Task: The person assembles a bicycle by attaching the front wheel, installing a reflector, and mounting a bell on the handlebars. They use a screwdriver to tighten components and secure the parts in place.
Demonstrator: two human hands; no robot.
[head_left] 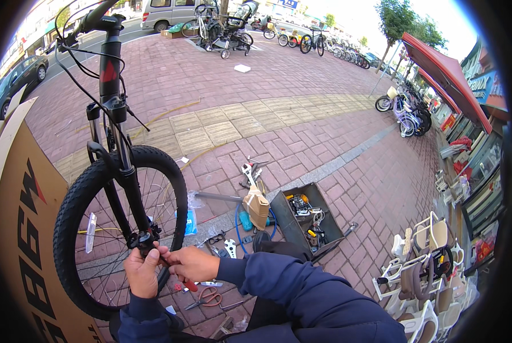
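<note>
A bicycle front wheel [63, 228] with a black knobbly tyre stands upright in a black fork [131, 197], left of me. Low on the fork leg, beside the hub, sits a small dark brake caliper [143, 238]. Just below it my left hand [142, 273] is closed, thumb up, its fingertips at the caliper's lower side. My right hand [194, 264] meets it from the right, fingers pinched together at the same spot. What either hand pinches is hidden by the fingers. A red handle [190, 284] shows under my right hand; whether I hold it cannot be told.
Red-handled scissors [209, 296] and a wrench [230, 247] lie on the brick paving. An open toolbox [279, 201], a taped brown bundle [256, 207] and a blue cable [236, 220] are ahead. A large cardboard box [16, 188] stands left; white child seats [427, 237] pile up right.
</note>
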